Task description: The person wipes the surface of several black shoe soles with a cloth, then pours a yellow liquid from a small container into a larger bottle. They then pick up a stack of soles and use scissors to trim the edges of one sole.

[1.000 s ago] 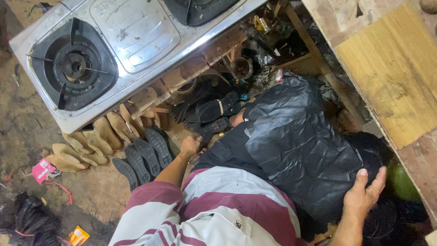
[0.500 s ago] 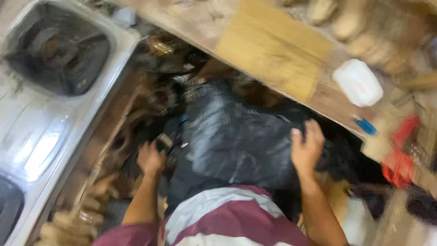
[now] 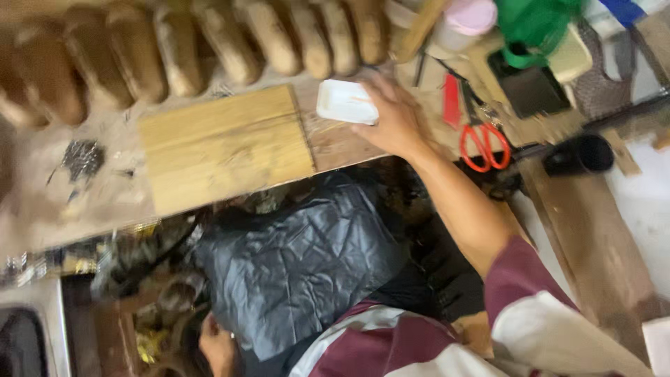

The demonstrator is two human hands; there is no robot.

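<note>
My right hand (image 3: 392, 115) reaches out over the wooden workbench (image 3: 105, 195) and rests against a small white rectangular container (image 3: 346, 102); the fingers lie on its right side. My left hand (image 3: 218, 343) is low at the bottom of the view, beside a large crumpled black plastic bag (image 3: 293, 258) that sits in front of me below the bench edge. Whether the left hand holds anything is hidden.
A pale wooden board (image 3: 223, 148) lies on the bench. A row of tan shoe lasts (image 3: 209, 42) lines the back. Red-handled scissors (image 3: 481, 143), a pink-lidded tub (image 3: 466, 17), a green item (image 3: 534, 24) and a black shoe (image 3: 579, 153) are at right. A steel stove corner (image 3: 31, 328) shows bottom left.
The view swung from the stove and floor up to the workbench. My right hand left the black bag and reached up to the white container. My left hand stayed low.
</note>
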